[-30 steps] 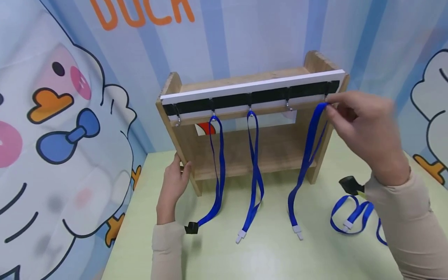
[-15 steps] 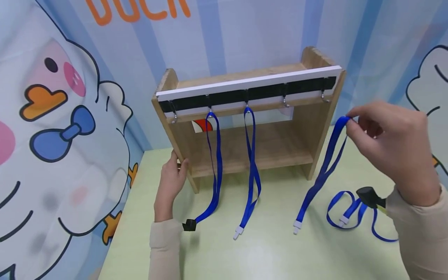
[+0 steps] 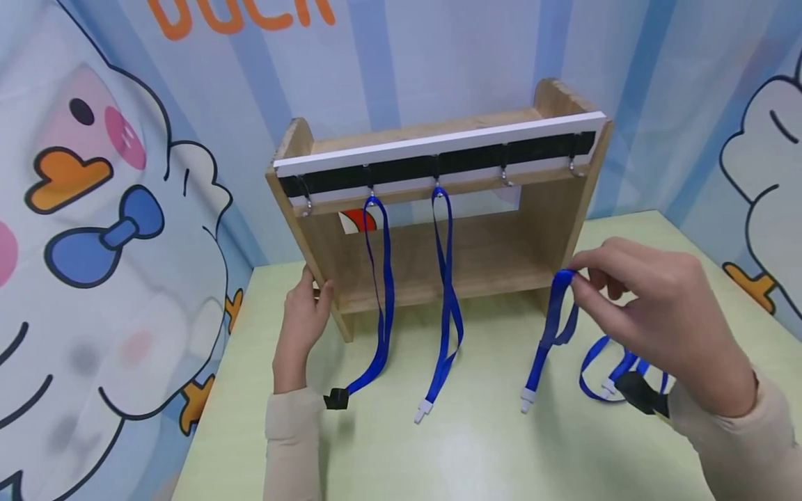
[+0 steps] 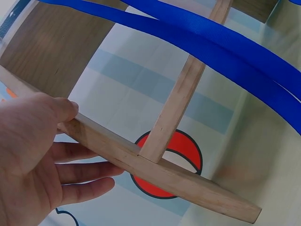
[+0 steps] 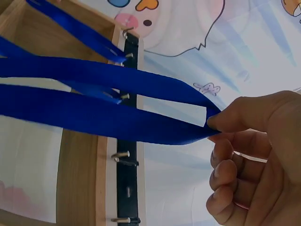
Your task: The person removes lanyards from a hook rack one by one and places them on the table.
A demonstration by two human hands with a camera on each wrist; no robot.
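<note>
Head view: a pale yellow-green tabletop (image 3: 464, 459) is carrying a wooden rack (image 3: 495, 257) close to its back edge. Blue-striped backdrop cloth (image 3: 464, 56) with printed ducks is enclosing the back and sides. The left hand (image 3: 302, 313) is gripping the rack's left side panel. The right hand (image 3: 658, 306), well apart from it, is pinching the top of a blue lanyard (image 3: 552, 316) over the tabletop's right half, in front of the rack's right leg. This lanyard's long axis is running steeply downward, its white clip (image 3: 527, 398) pointing toward the tabletop's front and slightly left; contact with the surface: cannot tell. Two hung lanyards (image 3: 387, 278) are dangling from the hook strip (image 3: 464, 157); a coiled lanyard (image 3: 623, 364) is lying nearer the tabletop's right edge. Orange lettering (image 3: 227, 28), cut by the upper border, is apparently reading "DUCK".

Left wrist view: thumb and fingers are closing on either side of the panel's edge. Blue straps are crossing above.

Right wrist view: thumb and forefinger are nipping the loop's fold, the other fingers curling; both strap halves are running away from the fingertips, side by side.
</note>
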